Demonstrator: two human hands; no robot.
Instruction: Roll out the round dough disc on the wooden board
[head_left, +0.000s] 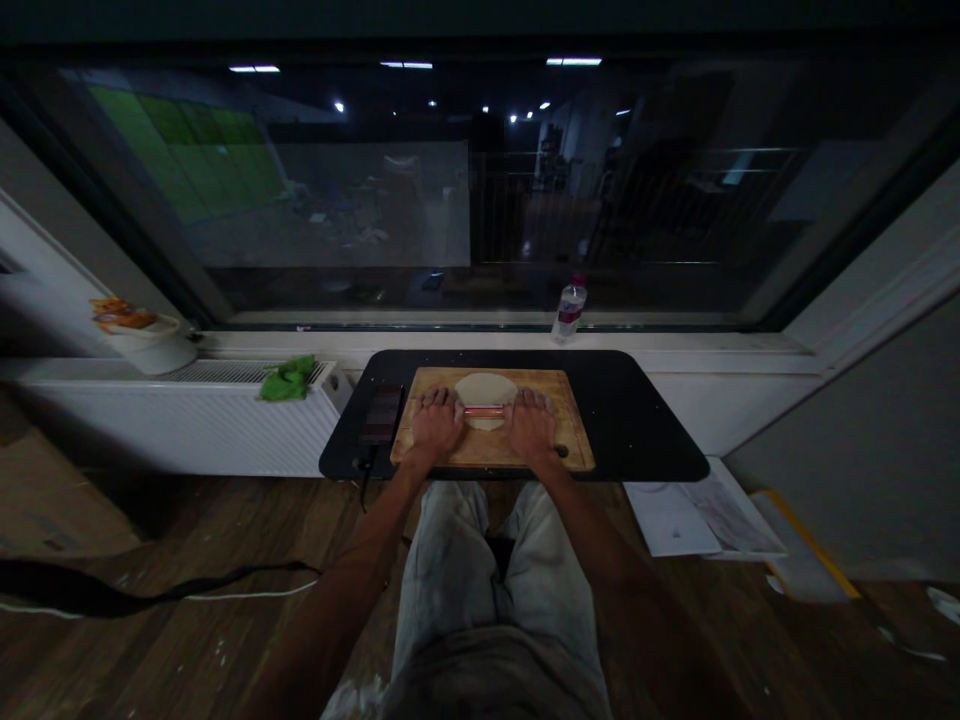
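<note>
A round, flat sheet of pale dough [486, 387] lies on a wooden cutting board [429, 380]. Across the dough runs a thin rolling pin [484, 411] with a reddish sheen. My left hand [439, 418] presses over its left end and my right hand [532, 420] over its right end. Both palms face down with the fingers over the pin, so only its middle stretch shows. Part of the dough's edge is hidden beneath my hands.
The board rests on a black table [637, 430], with a dark phone-like device [382, 414] and cable at left. A water bottle [570, 310] stands on the windowsill. Green cloth [289, 378] and a white pot [157, 347] sit by the radiator [247, 425]. White boxes [675, 520] lie on the floor.
</note>
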